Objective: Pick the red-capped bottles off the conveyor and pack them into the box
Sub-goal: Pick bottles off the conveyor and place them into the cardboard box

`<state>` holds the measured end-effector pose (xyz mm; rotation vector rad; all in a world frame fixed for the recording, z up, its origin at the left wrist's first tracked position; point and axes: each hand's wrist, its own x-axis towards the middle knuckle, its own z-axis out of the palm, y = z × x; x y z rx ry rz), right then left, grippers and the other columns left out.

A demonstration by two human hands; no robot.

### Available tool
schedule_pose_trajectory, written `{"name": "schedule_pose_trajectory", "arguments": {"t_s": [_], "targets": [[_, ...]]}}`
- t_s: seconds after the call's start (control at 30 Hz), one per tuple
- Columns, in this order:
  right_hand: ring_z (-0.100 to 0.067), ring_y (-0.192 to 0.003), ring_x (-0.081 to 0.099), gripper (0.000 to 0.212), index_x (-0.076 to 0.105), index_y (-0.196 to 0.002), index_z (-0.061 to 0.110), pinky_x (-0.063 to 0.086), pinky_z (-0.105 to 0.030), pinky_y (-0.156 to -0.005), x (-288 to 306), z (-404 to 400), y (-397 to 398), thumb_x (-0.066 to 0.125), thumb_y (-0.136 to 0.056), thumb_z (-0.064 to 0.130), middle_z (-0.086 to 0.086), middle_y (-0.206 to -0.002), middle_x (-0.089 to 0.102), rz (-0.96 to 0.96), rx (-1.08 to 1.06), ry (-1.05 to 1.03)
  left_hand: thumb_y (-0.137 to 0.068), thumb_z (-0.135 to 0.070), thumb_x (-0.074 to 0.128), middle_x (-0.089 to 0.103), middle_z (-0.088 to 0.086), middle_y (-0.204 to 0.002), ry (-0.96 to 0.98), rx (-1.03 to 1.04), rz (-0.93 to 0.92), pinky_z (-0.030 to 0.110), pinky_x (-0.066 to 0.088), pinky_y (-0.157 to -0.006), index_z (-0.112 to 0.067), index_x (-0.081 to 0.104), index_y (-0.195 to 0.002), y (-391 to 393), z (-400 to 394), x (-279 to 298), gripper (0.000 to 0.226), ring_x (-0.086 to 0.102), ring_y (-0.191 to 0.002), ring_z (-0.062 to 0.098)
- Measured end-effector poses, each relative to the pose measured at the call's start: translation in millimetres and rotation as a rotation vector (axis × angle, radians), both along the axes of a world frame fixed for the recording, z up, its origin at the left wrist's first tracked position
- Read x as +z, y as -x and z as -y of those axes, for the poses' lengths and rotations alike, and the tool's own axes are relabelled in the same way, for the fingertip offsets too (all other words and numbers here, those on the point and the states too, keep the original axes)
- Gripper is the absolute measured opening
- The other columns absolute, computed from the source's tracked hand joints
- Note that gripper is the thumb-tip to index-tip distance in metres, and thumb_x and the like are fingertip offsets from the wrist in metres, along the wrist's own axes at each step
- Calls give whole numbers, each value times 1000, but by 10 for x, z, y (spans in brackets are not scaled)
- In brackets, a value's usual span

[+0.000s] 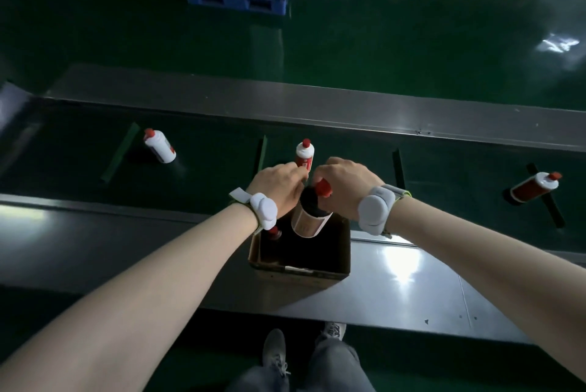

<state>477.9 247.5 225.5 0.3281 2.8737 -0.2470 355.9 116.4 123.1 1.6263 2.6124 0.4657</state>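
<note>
Item: dark round bottle with red cap and tan label (312, 214), held at centre frame above the open brown cardboard box (344, 252), base tilted down toward the box mouth. Right hand (342, 184): fingers closed round the red cap and neck, carrying the bottle. Left hand (279, 185): curled at the bottle's 9 o'clock side and reaching toward 12 o'clock, fingertips at or on the white upright bottle with red cap (305, 153) standing on the dark green conveyor belt (206, 163); whether it has a firm hold cannot be told. In box: one red-capped bottle top (274, 232) visible at the box's 10 o'clock corner, under the left wrist. On belt: a second white red-capped bottle (159, 145) at 10 o'clock, leaning; a dark red-capped bottle lying on its side (534, 187) at 3 o'clock, well apart. Handling, judged: rigid, glossy and probably ceramic or glass, so heavy for its size, slippery and breakable. The neck just under the cap gives a sure hold; a second hand on the shoulder would steady the lowering and avoid knocking the packed bottle.
</note>
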Motion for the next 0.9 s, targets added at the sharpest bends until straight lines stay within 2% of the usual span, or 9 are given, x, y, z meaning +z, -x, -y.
{"name": "schedule_pose_trajectory", "arguments": {"t_s": [0.1, 0.2, 0.3, 0.43, 0.57, 0.67, 0.77, 0.9], "targets": [[-25, -98, 68, 23, 70, -117, 18, 61, -42, -83, -222, 22, -23, 64, -95, 24, -3, -113, 64, 101, 7, -3, -105, -22, 53, 69, 3, -109, 87, 28, 48, 35, 47, -66, -19, 66, -126, 17, 68, -254, 25, 69, -94, 28], [-26, -99, 67, 22, 70, -116, 18, 61, -41, -82, -502, -6, -40, 63, -96, 23, -3, -114, 63, 186, 10, -8, -107, -23, 48, 68, 1, -122, 261, 61, 102, 37, 49, -73, -22, 62, -132, 50, 88, -502, 29, 67, -109, 27], [-28, -97, 67, 22, 69, -115, 18, 58, -37, -74, -825, -61, -28, 61, -97, 26, -3, -112, 61, 253, -4, -1, -106, -21, 44, 67, 2, -123, 416, 76, 117, 39, 44, -77, -22, 62, -125, 67, 78, -725, 27, 65, -113, 28], [-29, -87, 62, 22, 67, -115, 16, 47, -35, -64, -1292, -145, -25, 59, -97, 25, -5, -109, 59, 277, 9, -17, -108, -25, 40, 68, 3, -126, 542, 84, 60, 43, 43, -92, -23, 62, -125, 54, 76, -935, 28, 66, -117, 29], [-33, -101, 65, 23, 68, -118, 16, 42, -37, -69, -1792, -248, 6, 57, -99, 21, -6, -108, 55, 276, 37, -26, -109, -25, 41, 69, 4, -129, 582, 65, 27, 43, 43, -96, -22, 63, -126, 44, 35, -1112, 28, 65, -122, 30], [-36, -111, 63, 27, 68, -122, 12, 45, -39, -74, -2110, -298, 52, 51, -104, 23, -11, -118, 58, 265, 66, -33, -109, -21, 44, 70, 5, -127, 563, 63, 33, 44, 46, -98, -19, 65, -123, 35, -12, -1190, 26, 67, -120, 30], [-38, -116, 61, 32, 66, -127, 10, 51, -44, -85, -2387, -319, 104, 43, -108, 21, -14, -125, 57, 281, 99, -51, -108, -18, 47, 69, 6, -125, 549, 44, 34, 45, 47, -99, -17, 65, -123, 25, -73, -1259, 24, 66, -120, 31], [-37, -117, 62, 32, 66, -128, 11, 51, -44, -88, -2649, -353, 165, 44, -107, 18, -14, -127, 58, 335, 105, -46, -108, -19, 46, 68, 6, -126, 542, 23, 32, 45, 48, -98, -16, 65, -126, 17, -145, -1349, 26, 65, -121, 30]]}}
